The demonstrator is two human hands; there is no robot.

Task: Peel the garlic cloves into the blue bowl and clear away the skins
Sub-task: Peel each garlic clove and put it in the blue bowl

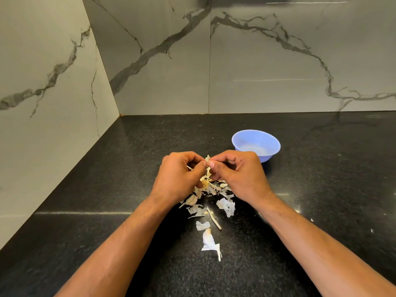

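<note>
My left hand and my right hand meet over the black counter, both pinching one piece of garlic with papery skin sticking up between the fingertips. Its rooty base shows below my left thumb. Under and in front of my hands lies a pile of white garlic skins, with a loose clove at its left. More skin scraps and a thin dry stem trail toward me. The blue bowl stands just behind my right hand; its contents are unclear.
The black speckled counter runs into a corner of marble-patterned walls, one on the left and one behind. A few tiny skin flecks lie on the counter at the right.
</note>
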